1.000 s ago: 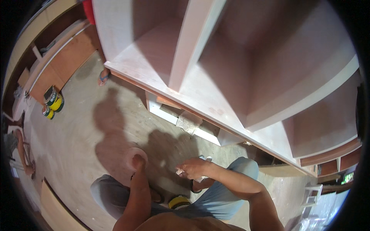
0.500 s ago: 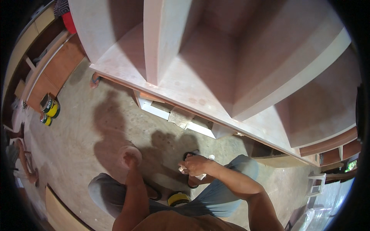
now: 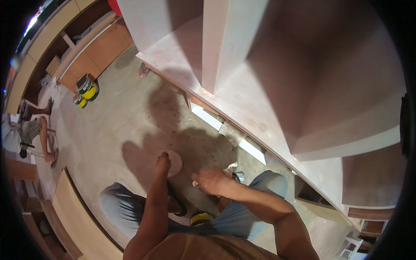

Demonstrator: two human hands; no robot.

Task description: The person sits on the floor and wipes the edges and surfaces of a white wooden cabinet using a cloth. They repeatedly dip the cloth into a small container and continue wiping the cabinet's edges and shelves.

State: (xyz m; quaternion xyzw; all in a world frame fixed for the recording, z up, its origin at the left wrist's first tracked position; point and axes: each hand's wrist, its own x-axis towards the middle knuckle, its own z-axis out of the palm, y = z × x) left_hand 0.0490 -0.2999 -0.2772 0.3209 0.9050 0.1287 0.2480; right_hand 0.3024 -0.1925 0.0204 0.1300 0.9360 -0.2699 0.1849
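Observation:
My left hand (image 3: 163, 163) grips a round pale pink disc (image 3: 175, 163) held out over the concrete floor. Just to its right, my right hand (image 3: 211, 180) is closed on a crumpled white cloth (image 3: 230, 168). A small metal can (image 3: 238, 176) shows right behind that hand, by my knee in blue-grey shorts. Both forearms come up from the lower edge, a hand's width apart. A yellow round object (image 3: 201, 218) lies between my legs, partly hidden.
A large unfinished plywood shelf unit (image 3: 277, 86) fills the upper right, its base edge close to my knee. Paint cans (image 3: 86, 89) stand at the far left by wooden cabinets (image 3: 99, 47). Another person (image 3: 32, 130) crouches at the left edge. A wooden panel (image 3: 82, 221) lies at lower left.
The view has swung so the shelf unit sits further right. My right hand has drawn closer to my left hand. The disc stays in my left hand.

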